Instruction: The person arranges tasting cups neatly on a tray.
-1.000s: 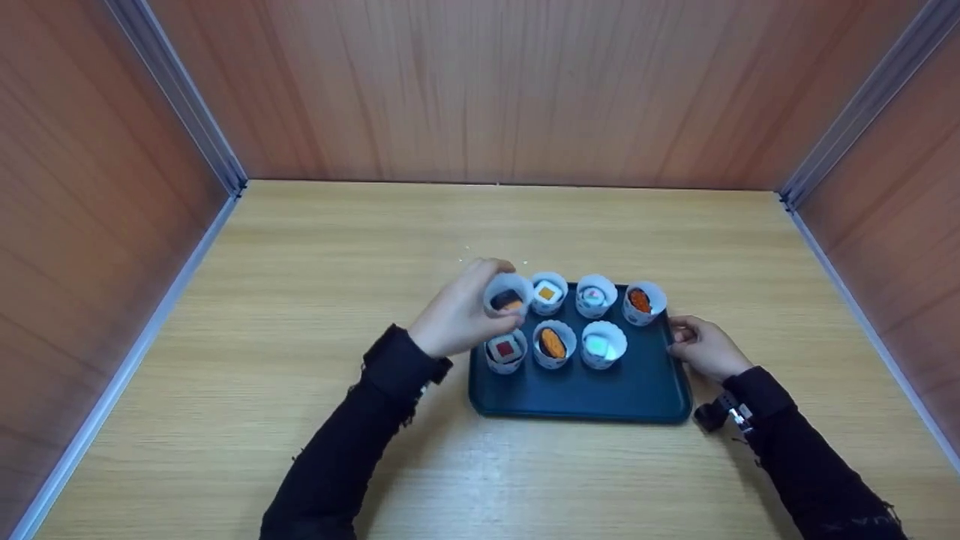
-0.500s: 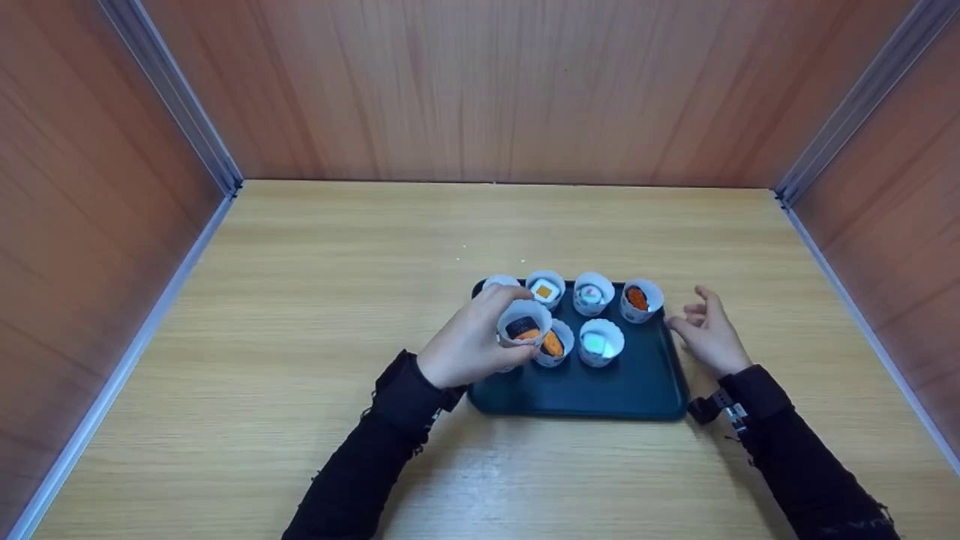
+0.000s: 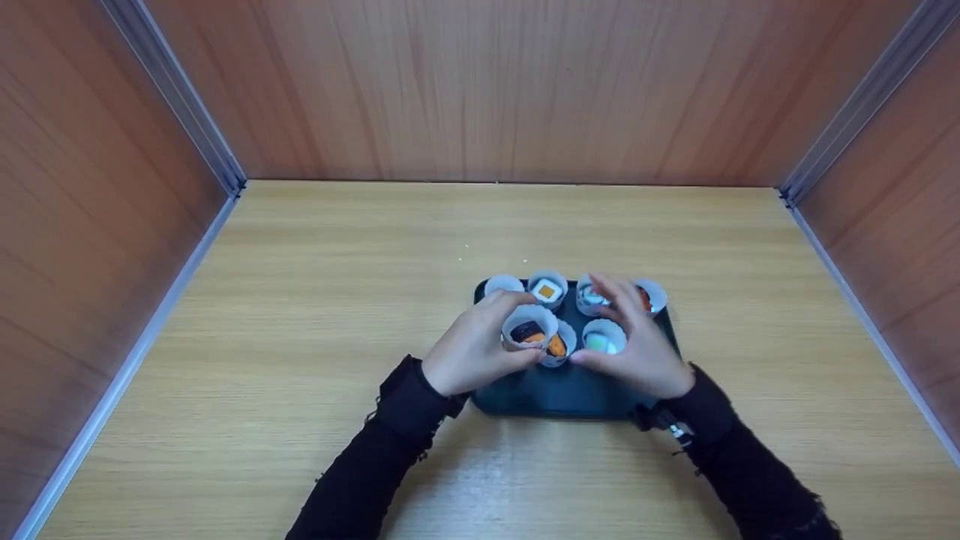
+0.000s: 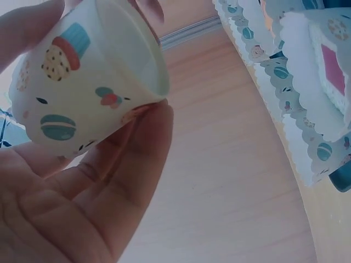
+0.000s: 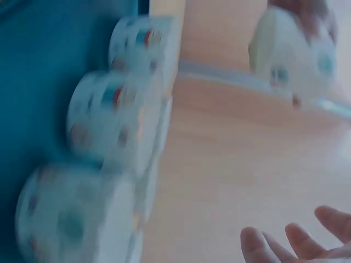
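My left hand (image 3: 476,345) holds a white baking cup (image 3: 529,314) above the dark green tray (image 3: 559,394), gripping it around its sides. Inside sits a small dark and orange piece (image 3: 531,336). Up close in the left wrist view, the cup (image 4: 71,93) is tipped and printed with cupcakes and macarons. My right hand (image 3: 639,352) hovers over the tray's right half, fingers spread and nothing in them. Just beyond its thumb and fingers stands a cup with a pale green piece (image 3: 600,343). In the right wrist view its fingertips (image 5: 253,241) are apart from the held cup (image 5: 285,60).
More cups stand on the tray: a back row with a white and yellow piece (image 3: 547,290) and a cup (image 3: 651,294) partly behind my right hand. An orange piece (image 3: 556,346) lies in a front-row cup. Wood panels (image 3: 480,90) enclose the table.
The left hand has carried its cup from the tray's back left corner toward the front row. My right hand has let go of the tray's right edge and swung left over the cups.
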`<state>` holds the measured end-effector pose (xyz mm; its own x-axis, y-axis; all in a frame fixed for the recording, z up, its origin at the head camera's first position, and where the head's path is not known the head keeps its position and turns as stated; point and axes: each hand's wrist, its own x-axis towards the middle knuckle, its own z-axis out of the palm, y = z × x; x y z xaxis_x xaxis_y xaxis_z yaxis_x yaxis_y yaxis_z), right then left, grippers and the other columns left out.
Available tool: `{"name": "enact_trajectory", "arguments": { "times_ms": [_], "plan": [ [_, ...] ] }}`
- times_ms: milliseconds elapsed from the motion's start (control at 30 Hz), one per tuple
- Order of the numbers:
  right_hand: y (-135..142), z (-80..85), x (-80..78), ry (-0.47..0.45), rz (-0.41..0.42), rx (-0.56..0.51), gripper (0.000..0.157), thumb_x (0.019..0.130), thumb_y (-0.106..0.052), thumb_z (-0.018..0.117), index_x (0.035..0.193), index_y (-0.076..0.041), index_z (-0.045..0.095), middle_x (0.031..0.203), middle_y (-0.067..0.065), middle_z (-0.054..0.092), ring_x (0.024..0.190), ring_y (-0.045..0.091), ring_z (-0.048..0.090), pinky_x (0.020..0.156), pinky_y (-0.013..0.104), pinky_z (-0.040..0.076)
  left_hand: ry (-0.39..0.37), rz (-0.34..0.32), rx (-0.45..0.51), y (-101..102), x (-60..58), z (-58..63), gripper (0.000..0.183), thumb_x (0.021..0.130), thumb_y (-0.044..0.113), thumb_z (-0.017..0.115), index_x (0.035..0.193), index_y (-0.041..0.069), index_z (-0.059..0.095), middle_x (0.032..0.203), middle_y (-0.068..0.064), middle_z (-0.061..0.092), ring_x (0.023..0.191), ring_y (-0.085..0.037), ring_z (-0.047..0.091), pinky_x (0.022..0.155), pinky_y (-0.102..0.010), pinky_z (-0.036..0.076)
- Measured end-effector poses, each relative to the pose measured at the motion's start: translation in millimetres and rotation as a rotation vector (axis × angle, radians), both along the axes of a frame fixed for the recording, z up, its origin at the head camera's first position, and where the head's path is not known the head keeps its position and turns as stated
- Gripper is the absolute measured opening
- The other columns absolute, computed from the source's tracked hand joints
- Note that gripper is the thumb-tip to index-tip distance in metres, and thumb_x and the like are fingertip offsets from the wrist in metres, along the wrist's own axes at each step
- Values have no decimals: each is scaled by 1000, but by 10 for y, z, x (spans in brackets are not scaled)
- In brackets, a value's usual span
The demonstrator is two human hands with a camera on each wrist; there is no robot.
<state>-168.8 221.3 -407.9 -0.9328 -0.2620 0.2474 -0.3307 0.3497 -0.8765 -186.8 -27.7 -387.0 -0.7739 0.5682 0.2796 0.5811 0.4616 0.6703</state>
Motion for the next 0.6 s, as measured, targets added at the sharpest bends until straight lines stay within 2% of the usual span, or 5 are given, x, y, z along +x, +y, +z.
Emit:
{"name": "enact_trajectory", "arguments": {
  "times_ms": [67, 167, 267, 433, 600],
  "plan": [
    [-130, -42, 12, 25, 34, 13, 96, 74, -10, 85, 153, -11, 30, 153, 10, 33, 139, 27, 38, 112, 29, 38, 22, 5, 0, 10, 9, -5, 60, 83, 29, 78, 133, 7, 53, 128, -7, 60, 99, -14, 61, 85, -27, 54],
    [-278, -99, 30, 32, 61, 33, 92, 76, -16, 85, 151, -11, 32, 152, 8, 36, 138, 27, 40, 111, 38, 40, 43, 13, -5, 37, 20, -14, 62, 83, 30, 79, 133, 5, 52, 130, -8, 59, 111, -16, 59, 93, -32, 52],
    [-383, -137, 45, 18, 56, 28, 85, 78, -16, 83, 149, -13, 37, 148, 5, 42, 133, 21, 45, 108, 43, 43, 49, 26, -2, 67, 29, -27, 63, 82, 30, 79, 133, 6, 52, 131, -8, 59, 114, -16, 58, 95, -33, 51],
    [-477, -169, 76, 51, 8, 44, 76, 78, -10, 80, 144, -13, 44, 140, 4, 49, 116, 16, 50, 96, 31, 49, 75, 54, 15, 116, 38, -58, 59, 81, 31, 79, 129, 8, 53, 125, -6, 61, 108, -15, 60, 91, -31, 52],
    [-499, -177, 92, 81, -27, 50, 73, 77, -10, 82, 142, -9, 47, 138, 6, 51, 113, 16, 50, 91, 24, 48, 98, 61, 19, 137, 48, -67, 61, 81, 35, 80, 127, 6, 53, 121, -8, 62, 100, -15, 61, 85, -30, 53]
  ]
}}
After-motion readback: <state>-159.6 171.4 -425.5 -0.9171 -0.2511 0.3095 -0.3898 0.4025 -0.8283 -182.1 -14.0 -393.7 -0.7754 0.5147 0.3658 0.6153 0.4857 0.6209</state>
